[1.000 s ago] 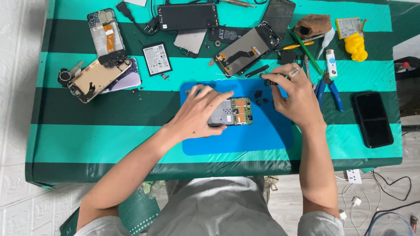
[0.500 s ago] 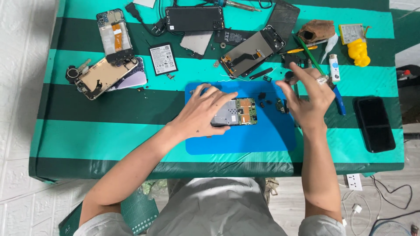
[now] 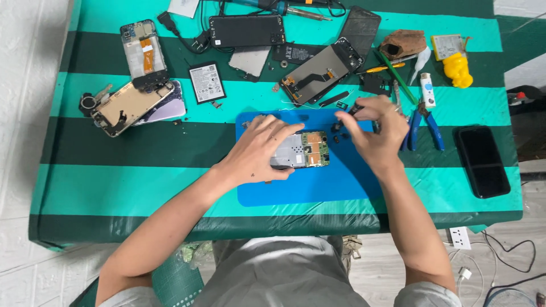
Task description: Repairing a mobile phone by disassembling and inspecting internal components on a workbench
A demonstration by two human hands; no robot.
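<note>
An opened phone (image 3: 307, 150) with its green circuit board showing lies on a blue work mat (image 3: 307, 185). My left hand (image 3: 259, 150) rests on the phone's left part and holds it down. Just right of the phone, my right hand (image 3: 372, 133) pinches a small dark tool or part (image 3: 354, 109) above the mat's far right corner. A few small dark parts (image 3: 336, 138) lie on the mat between the phone and my right hand.
The striped green table (image 3: 114, 142) carries several dismantled phones (image 3: 128, 105), a loose battery (image 3: 206, 83), blue-handled pliers (image 3: 424, 122), a black phone (image 3: 483, 162) at right, a yellow object (image 3: 456, 69), and a soldering iron with cables (image 3: 278, 7) at the far edge.
My right hand has come back from the tools at the right and now sits lower, by the phone's right end. My left hand has stayed on the phone.
</note>
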